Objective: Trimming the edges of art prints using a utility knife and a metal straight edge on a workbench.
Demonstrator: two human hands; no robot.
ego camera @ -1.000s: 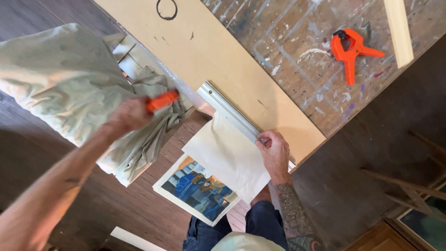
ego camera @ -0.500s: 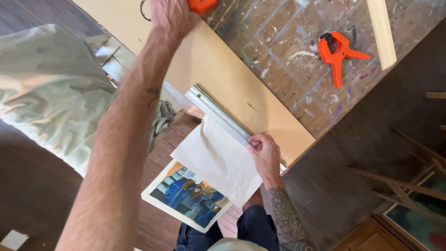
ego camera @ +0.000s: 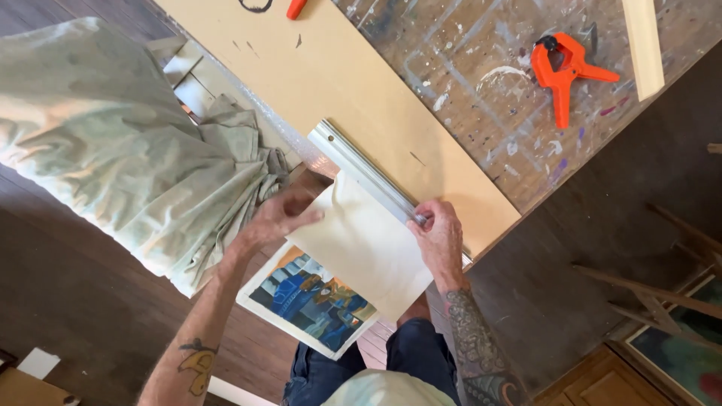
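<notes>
While the right hand (ego camera: 440, 239) presses its fingers together on the metal bar (ego camera: 361, 167) at the tabletop (ego camera: 481, 90) edge, the left hand (ego camera: 280, 218) rests loosely spread fingers on the cream sheet (ego camera: 366, 244) hanging below it, over a painting (ego camera: 312, 297)

no packages, labels, signs or screens show anywhere in the frame. the nearest thing to one is a printed picture (ego camera: 308, 301) at lower centre (a rectangle with a white border around blues, orange and dark tones), lying half under a plain cream sheet (ego camera: 365, 244). a black drawn ring (ego camera: 256, 6), cut off by the top edge at upper left of centre, sits on the tan board (ego camera: 361, 83) on the bench; it is a mark, not a label.
</notes>
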